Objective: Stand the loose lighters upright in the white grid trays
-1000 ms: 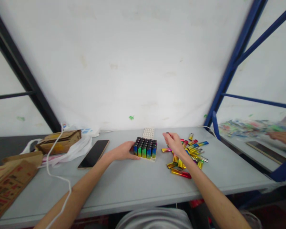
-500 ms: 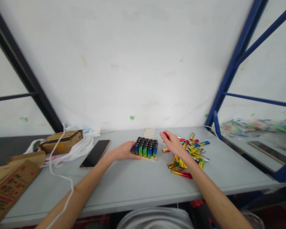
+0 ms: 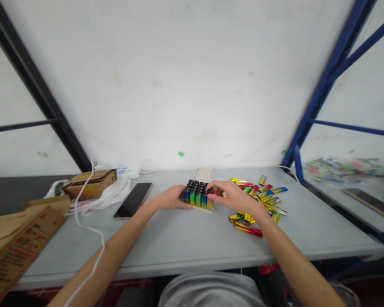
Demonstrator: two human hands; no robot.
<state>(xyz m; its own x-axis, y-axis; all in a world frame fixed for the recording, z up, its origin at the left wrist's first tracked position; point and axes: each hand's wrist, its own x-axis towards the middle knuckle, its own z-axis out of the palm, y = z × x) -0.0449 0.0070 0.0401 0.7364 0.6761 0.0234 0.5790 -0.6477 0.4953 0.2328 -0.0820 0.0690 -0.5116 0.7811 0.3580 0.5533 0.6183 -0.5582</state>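
A tight block of upright, shiny tubes with black tops [image 3: 196, 196], blue, green and yellow on the front, stands in a white tray [image 3: 208, 209]. My left hand [image 3: 173, 198] is wrapped round the left side of this block, thumb along the front bottom edge and fingers behind. At the block's right front corner, my right hand [image 3: 225, 194] pinches a red and yellow metallic tube [image 3: 210, 204], upright in line with the front row. My fingers partly cover its top. To the right of this hand lies a loose pile of similar shiny tubes [image 3: 265, 197].
Behind the block is a white holed tray [image 3: 204, 174]. On the left are a phone [image 3: 133, 200], a small cardboard box [image 3: 89, 184] on a white plastic bag, a larger carton [image 3: 22, 243] and a hanging white cable [image 3: 88, 227]. A blue metal frame [image 3: 320, 89] rises on the right.
My right hand has moved left and down from above the pile, bringing the red tube to the block's right front corner. My left hand keeps its place on the block. The view has shifted slightly.
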